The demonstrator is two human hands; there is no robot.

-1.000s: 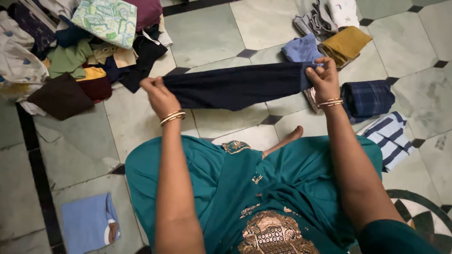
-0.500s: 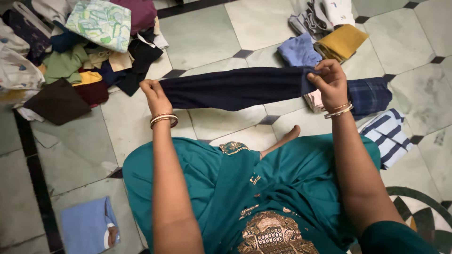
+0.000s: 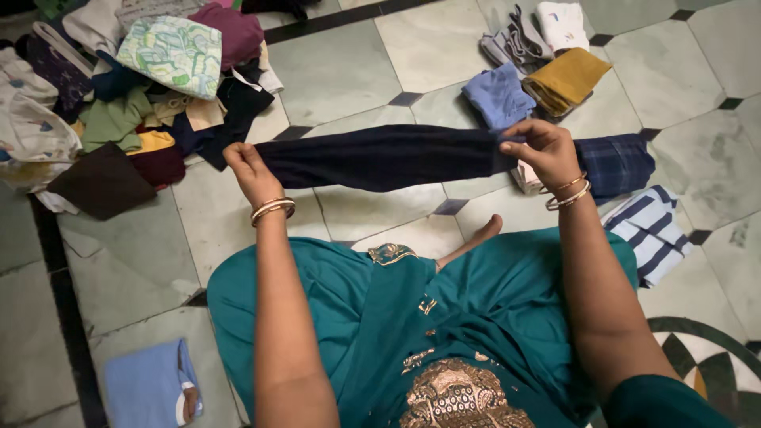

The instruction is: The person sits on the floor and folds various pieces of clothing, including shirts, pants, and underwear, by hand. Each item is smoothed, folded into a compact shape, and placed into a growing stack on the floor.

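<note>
You are stretching the dark navy garment (image 3: 380, 157) taut above the tiled floor (image 3: 341, 63), left hand (image 3: 250, 168) and right hand (image 3: 537, 147) both pinching its ends (right now slightly lower), squaring it for folding.

Single head view, looking steeply down from the person's own head.

The camera faces forward and down over the teal lap (image 3: 476, 317) to the tiled floor (image 3: 349, 63). Both forearms are close to the lens; the clothes pile (image 3: 119, 103) lies farther, at upper left.
</note>
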